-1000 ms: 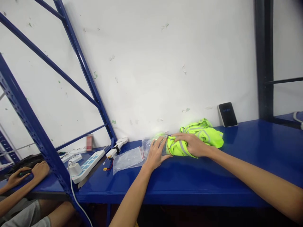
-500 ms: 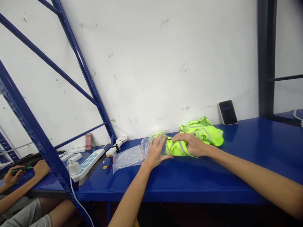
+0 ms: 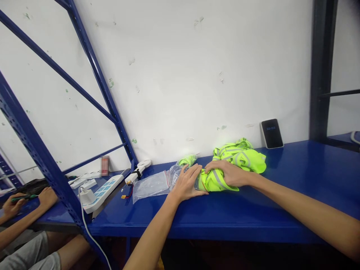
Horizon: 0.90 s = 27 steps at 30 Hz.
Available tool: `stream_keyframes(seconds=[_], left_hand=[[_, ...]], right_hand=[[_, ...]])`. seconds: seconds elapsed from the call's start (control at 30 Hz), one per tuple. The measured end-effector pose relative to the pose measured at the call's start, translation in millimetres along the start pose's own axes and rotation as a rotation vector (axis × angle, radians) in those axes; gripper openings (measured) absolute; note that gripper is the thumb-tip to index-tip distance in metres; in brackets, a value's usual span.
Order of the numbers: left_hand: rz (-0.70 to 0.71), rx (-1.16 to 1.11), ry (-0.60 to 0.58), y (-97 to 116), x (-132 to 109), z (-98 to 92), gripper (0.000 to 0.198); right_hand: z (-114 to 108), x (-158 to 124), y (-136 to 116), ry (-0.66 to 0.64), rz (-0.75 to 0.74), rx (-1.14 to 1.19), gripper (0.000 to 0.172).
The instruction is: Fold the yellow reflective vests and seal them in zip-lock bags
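Note:
A folded neon-yellow reflective vest [image 3: 211, 182] lies on the blue table, its left end at the mouth of a clear plastic bag [image 3: 174, 172]. My left hand [image 3: 185, 184] is closed over the bag around that end of the vest, the thumb low and the fingers on top. Gripping the vest's upper right side is my right hand [image 3: 228, 172], its fingertips bent into the cloth. How much cloth sits inside the bag is hidden under my left hand. Behind that hand is a bundle of neon-yellow cloth [image 3: 188, 160], seemingly in clear plastic.
More neon-yellow vests [image 3: 243, 154] lie crumpled behind my right hand. A flat clear bag [image 3: 152, 184], a small white fan [image 3: 143, 164] and a power strip [image 3: 104, 193] are leftward. A phone-like display [image 3: 272, 133] leans on the wall. A co-worker's hands [image 3: 46, 198] are far left.
My right hand and the vest have shifted slightly down and right. The bundle behind my left hand shows more. The view has moved a little.

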<state>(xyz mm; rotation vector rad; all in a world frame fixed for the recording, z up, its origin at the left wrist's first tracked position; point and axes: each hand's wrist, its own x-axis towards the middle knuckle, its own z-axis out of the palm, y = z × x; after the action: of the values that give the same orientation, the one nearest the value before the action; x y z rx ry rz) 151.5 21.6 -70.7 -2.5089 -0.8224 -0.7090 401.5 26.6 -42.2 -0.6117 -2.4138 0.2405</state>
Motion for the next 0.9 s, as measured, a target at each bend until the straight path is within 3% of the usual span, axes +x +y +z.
stream_keyframes(seconds=[0.13, 0.4, 0.7, 0.9], left_hand=[[0.079, 0.052, 0.0, 3, 2, -0.8, 0.094], [0.11, 0.057, -0.078, 10, 4, -7.8, 0.081], [0.026, 0.071, -0.073, 7, 6, -6.3, 0.097], [0.017, 0.112, -0.024, 9, 8, -2.1, 0.087]], right_hand=[[-1, 0, 3, -0.008, 0.009, 0.035, 0.067], [-13, 1, 4, -0.162, 0.072, 0.198, 0.064], [6, 0, -15, 0.017, 0.023, -0.105, 0.059], [10, 7, -12, 0.115, 0.038, -0.004, 0.055]])
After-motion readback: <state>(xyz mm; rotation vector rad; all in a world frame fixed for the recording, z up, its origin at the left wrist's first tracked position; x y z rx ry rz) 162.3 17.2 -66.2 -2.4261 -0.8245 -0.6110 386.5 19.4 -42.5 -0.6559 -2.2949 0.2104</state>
